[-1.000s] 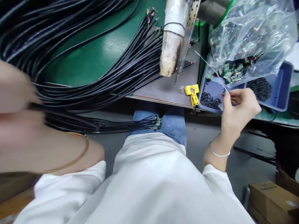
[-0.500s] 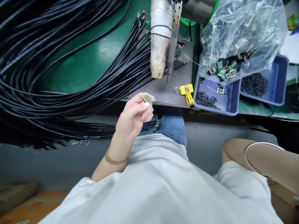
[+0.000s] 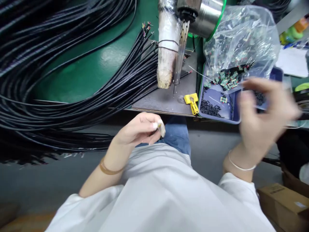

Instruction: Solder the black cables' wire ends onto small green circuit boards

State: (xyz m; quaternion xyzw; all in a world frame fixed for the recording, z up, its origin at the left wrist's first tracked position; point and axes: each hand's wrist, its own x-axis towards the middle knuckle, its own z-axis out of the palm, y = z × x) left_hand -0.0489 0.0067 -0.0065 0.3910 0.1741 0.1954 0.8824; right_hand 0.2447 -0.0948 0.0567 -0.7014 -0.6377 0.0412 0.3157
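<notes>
My left hand (image 3: 141, 130) is above my lap, thumb and fingers pinched together. Thin coloured wires show in this pinch in the earlier picture; now they are mostly hidden. A pale, translucent piece (image 3: 162, 128) sits at the fingertips; I cannot tell whether it is a fingertip wrap. My right hand (image 3: 263, 112) is smeared by motion, just over the right edge of the blue tray (image 3: 238, 120). Whether it holds anything is unclear. Small green circuit boards (image 3: 227, 80) and short black sleeves (image 3: 209, 109) lie in that tray.
Black cables (image 3: 96, 93) spread over the green table (image 3: 106, 58). A soldering iron (image 3: 180, 54) points down beside a wrapped white post (image 3: 166, 64). Also here are a yellow clip (image 3: 191, 102), a solder spool (image 3: 209, 17), a bag of boards (image 3: 241, 38) and a carton (image 3: 285, 203).
My right hand has come into view from the right, beside the tray. My left hand has moved lower and turned. The camera view has shifted slightly.
</notes>
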